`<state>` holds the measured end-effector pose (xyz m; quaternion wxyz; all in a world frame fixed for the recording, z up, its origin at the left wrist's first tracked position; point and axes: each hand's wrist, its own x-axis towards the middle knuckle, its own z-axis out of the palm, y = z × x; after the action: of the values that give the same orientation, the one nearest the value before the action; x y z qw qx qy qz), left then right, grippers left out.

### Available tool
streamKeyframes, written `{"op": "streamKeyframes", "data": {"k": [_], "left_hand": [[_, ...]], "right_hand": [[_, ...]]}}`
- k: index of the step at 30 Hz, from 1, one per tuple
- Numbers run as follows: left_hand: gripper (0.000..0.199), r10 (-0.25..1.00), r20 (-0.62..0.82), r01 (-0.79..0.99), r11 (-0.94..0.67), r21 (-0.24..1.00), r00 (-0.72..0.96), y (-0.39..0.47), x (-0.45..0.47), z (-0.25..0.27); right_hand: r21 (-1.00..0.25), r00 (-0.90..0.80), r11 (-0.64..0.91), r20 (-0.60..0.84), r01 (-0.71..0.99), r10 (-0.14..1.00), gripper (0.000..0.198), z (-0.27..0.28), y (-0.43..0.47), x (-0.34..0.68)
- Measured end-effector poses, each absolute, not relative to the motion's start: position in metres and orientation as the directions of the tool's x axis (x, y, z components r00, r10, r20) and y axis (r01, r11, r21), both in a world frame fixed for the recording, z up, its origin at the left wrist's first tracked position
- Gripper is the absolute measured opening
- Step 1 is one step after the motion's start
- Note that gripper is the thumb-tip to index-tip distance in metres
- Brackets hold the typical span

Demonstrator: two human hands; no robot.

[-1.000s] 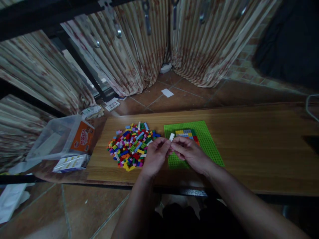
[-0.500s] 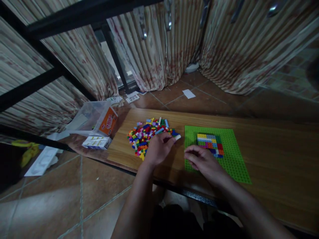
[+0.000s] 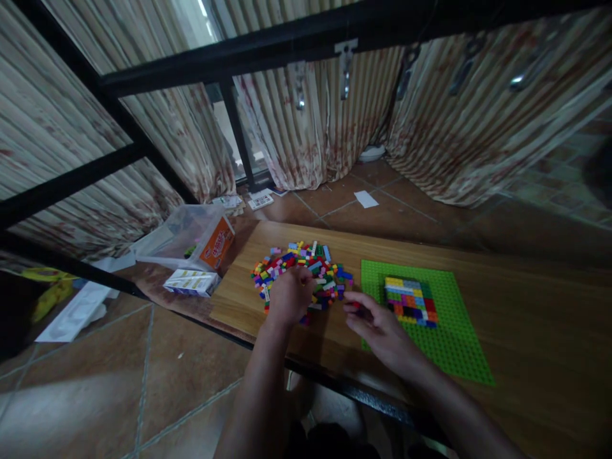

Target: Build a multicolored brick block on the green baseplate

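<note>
In the head view, the left hand (image 3: 287, 294) rests palm-down on the heap of small multicoloured plastic building bricks (image 3: 306, 273) at the centre of the frame, fingers curled into the pile; whether it grips a brick cannot be told. The right hand (image 3: 377, 325) hovers just right of the heap at the near left corner of the flat green studded baseplate (image 3: 454, 344), fingertips pinched narrow around what looks like a small red brick (image 3: 356, 306). A block of coloured bricks already pressed onto the plate (image 3: 410, 301) sits right of centre. All lie on the wooden tabletop (image 3: 526, 299). Likely risk: the left hand's sweep could push loose bricks over the table's near edge, and the dim light could cause a wrong pick.
</note>
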<state>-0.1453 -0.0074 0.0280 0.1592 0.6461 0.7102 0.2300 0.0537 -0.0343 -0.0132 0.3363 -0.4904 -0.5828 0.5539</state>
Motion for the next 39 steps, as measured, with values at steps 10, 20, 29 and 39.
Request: {"op": "streamKeyframes", "data": {"k": [10,20,29,39], "left_hand": [[0.015,0.955,0.117,0.811,0.163,0.562,-0.273,0.000,-0.154,0.025],[0.032,0.886,0.082,0.794,0.365,0.486,-0.457,0.019,-0.181,0.033],[0.036,0.839,0.013,0.725,0.462,0.510,-0.544,0.007,-0.216,0.035],[0.029,0.873,-0.122,0.730,0.465,0.500,-0.473,-0.028,-0.236,0.040]], "right_hand": [[-0.997,-0.407,-0.053,-0.074,0.063,0.910,0.045,-0.009,-0.038,0.052],[-0.980,-0.264,0.019,-0.035,0.200,0.964,0.028,-0.002,-0.039,0.062],[-0.941,-0.292,0.032,-0.072,0.336,0.954,0.027,-0.003,-0.044,0.073],[-0.929,-0.318,0.038,-0.088,0.369,0.944,0.028,-0.003,-0.049,0.071]]}}
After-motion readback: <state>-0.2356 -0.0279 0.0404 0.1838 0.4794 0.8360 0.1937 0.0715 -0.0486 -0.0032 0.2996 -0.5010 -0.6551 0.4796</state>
